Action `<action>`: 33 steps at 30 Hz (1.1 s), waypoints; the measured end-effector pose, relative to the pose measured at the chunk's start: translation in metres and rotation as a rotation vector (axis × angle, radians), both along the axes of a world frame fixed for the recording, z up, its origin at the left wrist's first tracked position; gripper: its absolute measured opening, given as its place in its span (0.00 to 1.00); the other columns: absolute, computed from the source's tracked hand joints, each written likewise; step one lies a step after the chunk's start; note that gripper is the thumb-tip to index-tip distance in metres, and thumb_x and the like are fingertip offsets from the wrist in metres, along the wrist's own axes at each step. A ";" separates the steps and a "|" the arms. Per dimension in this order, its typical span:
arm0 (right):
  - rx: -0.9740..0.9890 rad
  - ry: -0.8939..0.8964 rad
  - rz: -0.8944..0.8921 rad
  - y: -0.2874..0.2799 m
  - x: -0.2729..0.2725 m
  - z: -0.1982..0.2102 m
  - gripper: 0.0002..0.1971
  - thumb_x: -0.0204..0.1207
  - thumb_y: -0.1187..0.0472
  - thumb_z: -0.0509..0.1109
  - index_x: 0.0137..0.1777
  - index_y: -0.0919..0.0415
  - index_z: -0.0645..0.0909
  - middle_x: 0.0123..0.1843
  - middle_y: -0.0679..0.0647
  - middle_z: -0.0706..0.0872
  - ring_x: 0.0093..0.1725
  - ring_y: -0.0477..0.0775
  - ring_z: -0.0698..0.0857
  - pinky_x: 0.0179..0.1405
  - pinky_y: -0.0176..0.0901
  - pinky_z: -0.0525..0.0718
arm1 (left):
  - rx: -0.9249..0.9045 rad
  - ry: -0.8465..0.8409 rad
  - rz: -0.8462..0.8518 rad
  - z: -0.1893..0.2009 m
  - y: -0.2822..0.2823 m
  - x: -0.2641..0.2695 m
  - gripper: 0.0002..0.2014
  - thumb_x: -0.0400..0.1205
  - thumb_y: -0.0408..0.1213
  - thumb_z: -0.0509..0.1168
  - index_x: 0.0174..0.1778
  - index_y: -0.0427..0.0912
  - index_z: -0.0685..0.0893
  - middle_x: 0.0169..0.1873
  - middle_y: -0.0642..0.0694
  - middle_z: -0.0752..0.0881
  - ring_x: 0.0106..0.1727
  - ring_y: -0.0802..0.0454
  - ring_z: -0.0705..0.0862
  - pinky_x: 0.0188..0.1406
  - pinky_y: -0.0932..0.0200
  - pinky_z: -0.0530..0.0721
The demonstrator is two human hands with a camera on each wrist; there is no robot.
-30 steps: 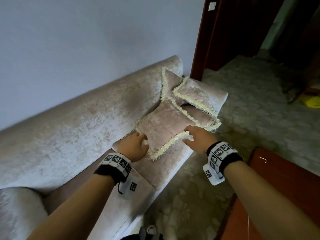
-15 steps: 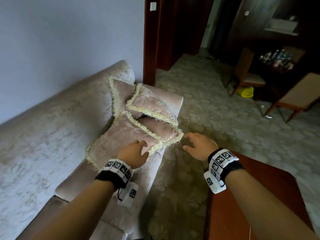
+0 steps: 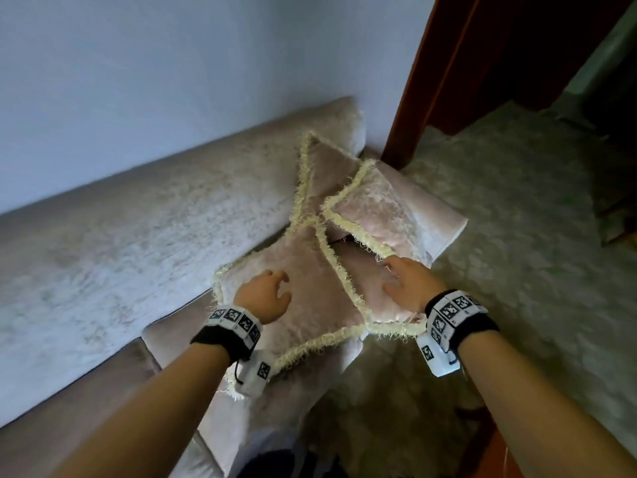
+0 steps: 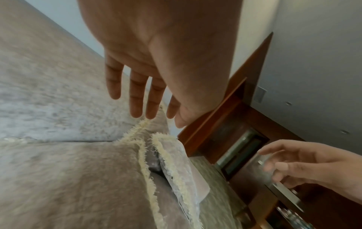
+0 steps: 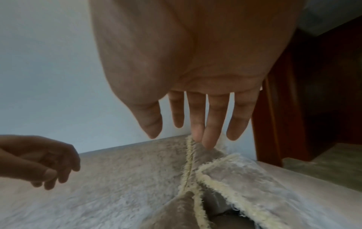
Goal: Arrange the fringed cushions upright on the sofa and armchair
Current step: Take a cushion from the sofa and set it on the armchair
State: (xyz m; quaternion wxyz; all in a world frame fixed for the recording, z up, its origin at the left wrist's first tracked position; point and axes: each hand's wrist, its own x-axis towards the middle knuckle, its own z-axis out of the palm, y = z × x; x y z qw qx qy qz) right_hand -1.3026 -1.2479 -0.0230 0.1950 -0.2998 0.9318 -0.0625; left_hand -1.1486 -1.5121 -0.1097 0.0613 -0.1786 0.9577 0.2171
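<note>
Several pink velvet cushions with cream fringe lie piled at the sofa's (image 3: 144,243) far end. The nearest cushion (image 3: 310,315) lies flat on the seat. My left hand (image 3: 270,291) hovers just over it with fingers loosely spread and holds nothing; the left wrist view shows those fingers (image 4: 137,96) straight above the fringe. My right hand (image 3: 408,282) hangs open over a second flat cushion (image 3: 365,288), its fingers (image 5: 197,117) pointing at the fringed edge of a third cushion (image 3: 375,208) propped on the armrest. A fourth cushion (image 3: 324,170) leans against the backrest.
A blue-grey wall runs behind the sofa. A dark wooden door frame (image 3: 424,98) stands just past the armrest (image 3: 444,222). Patterned carpet (image 3: 517,270) covers the floor to the right. A reddish wooden table edge (image 3: 506,457) sits by my right forearm.
My right hand has moved from beside the sofa's front edge to above the second cushion. My left hand has lifted off the near cushion's edge and moved further over it.
</note>
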 end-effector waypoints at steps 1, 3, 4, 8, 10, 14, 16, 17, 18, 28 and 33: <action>0.011 -0.009 0.025 -0.013 -0.011 -0.005 0.24 0.81 0.48 0.63 0.76 0.46 0.67 0.73 0.52 0.78 0.63 0.56 0.82 0.58 0.50 0.82 | 0.017 -0.007 0.035 -0.004 -0.006 -0.002 0.19 0.82 0.54 0.58 0.68 0.55 0.74 0.57 0.49 0.80 0.53 0.48 0.82 0.49 0.49 0.84; -0.001 -0.045 0.056 -0.040 -0.029 -0.015 0.24 0.81 0.47 0.65 0.76 0.47 0.69 0.72 0.52 0.79 0.62 0.55 0.82 0.56 0.47 0.80 | 0.027 -0.029 0.092 -0.016 -0.021 -0.006 0.18 0.82 0.54 0.58 0.68 0.55 0.73 0.57 0.49 0.80 0.52 0.48 0.82 0.48 0.50 0.84; -0.017 -0.060 0.081 -0.054 -0.038 -0.021 0.23 0.81 0.48 0.65 0.75 0.48 0.69 0.71 0.52 0.79 0.62 0.54 0.82 0.55 0.47 0.79 | 0.038 -0.037 0.124 -0.023 -0.030 -0.009 0.18 0.83 0.54 0.58 0.68 0.56 0.73 0.57 0.49 0.80 0.51 0.49 0.82 0.48 0.49 0.84; -0.017 -0.143 0.144 -0.100 -0.072 -0.058 0.23 0.81 0.48 0.66 0.75 0.50 0.70 0.68 0.53 0.80 0.59 0.52 0.82 0.55 0.47 0.81 | 0.129 -0.071 0.223 -0.058 -0.069 -0.029 0.17 0.83 0.52 0.59 0.67 0.55 0.73 0.55 0.50 0.79 0.52 0.49 0.82 0.52 0.48 0.84; 0.032 -0.193 0.167 -0.118 -0.087 -0.083 0.23 0.80 0.47 0.67 0.74 0.50 0.70 0.66 0.52 0.81 0.59 0.51 0.81 0.57 0.50 0.82 | 0.180 -0.086 0.285 -0.079 -0.088 -0.036 0.16 0.83 0.50 0.60 0.66 0.54 0.74 0.51 0.51 0.78 0.50 0.49 0.82 0.53 0.47 0.84; 0.164 -0.276 0.179 -0.146 -0.118 -0.133 0.25 0.80 0.44 0.66 0.75 0.47 0.69 0.68 0.50 0.80 0.62 0.52 0.82 0.59 0.51 0.83 | 0.250 -0.157 0.341 -0.131 -0.128 -0.055 0.15 0.82 0.49 0.63 0.64 0.55 0.77 0.48 0.52 0.78 0.48 0.50 0.82 0.56 0.48 0.82; 0.228 -0.304 0.188 -0.158 -0.135 -0.161 0.25 0.81 0.45 0.65 0.76 0.48 0.68 0.72 0.51 0.78 0.67 0.54 0.80 0.62 0.50 0.80 | 0.264 -0.195 0.353 -0.161 -0.146 -0.062 0.15 0.81 0.50 0.64 0.64 0.55 0.77 0.48 0.52 0.79 0.47 0.51 0.83 0.57 0.49 0.81; 0.258 -0.315 0.197 -0.163 -0.143 -0.175 0.26 0.81 0.45 0.65 0.77 0.49 0.67 0.73 0.52 0.77 0.68 0.55 0.79 0.63 0.49 0.79 | 0.274 -0.210 0.363 -0.176 -0.154 -0.064 0.16 0.81 0.50 0.65 0.64 0.55 0.78 0.47 0.53 0.80 0.46 0.52 0.83 0.58 0.49 0.80; 0.277 -0.335 0.206 -0.169 -0.149 -0.188 0.26 0.81 0.46 0.65 0.78 0.50 0.67 0.74 0.53 0.76 0.69 0.55 0.78 0.64 0.48 0.77 | 0.294 -0.220 0.384 -0.191 -0.159 -0.065 0.16 0.80 0.49 0.66 0.64 0.54 0.78 0.47 0.52 0.81 0.46 0.53 0.83 0.58 0.50 0.80; 0.282 -0.450 0.122 -0.213 -0.200 -0.340 0.50 0.69 0.26 0.65 0.78 0.25 0.29 0.87 0.48 0.36 0.84 0.71 0.50 0.79 0.69 0.61 | 0.454 -0.195 0.721 -0.355 -0.159 -0.058 0.41 0.67 0.73 0.66 0.76 0.65 0.65 0.74 0.43 0.65 0.76 0.38 0.66 0.72 0.36 0.71; 0.253 -0.442 0.036 -0.211 -0.194 -0.382 0.59 0.52 0.16 0.65 0.71 0.18 0.22 0.87 0.56 0.34 0.84 0.72 0.50 0.79 0.70 0.60 | 0.543 -0.197 0.799 -0.405 -0.156 -0.057 0.54 0.59 0.74 0.65 0.79 0.71 0.47 0.80 0.37 0.54 0.81 0.33 0.56 0.73 0.26 0.64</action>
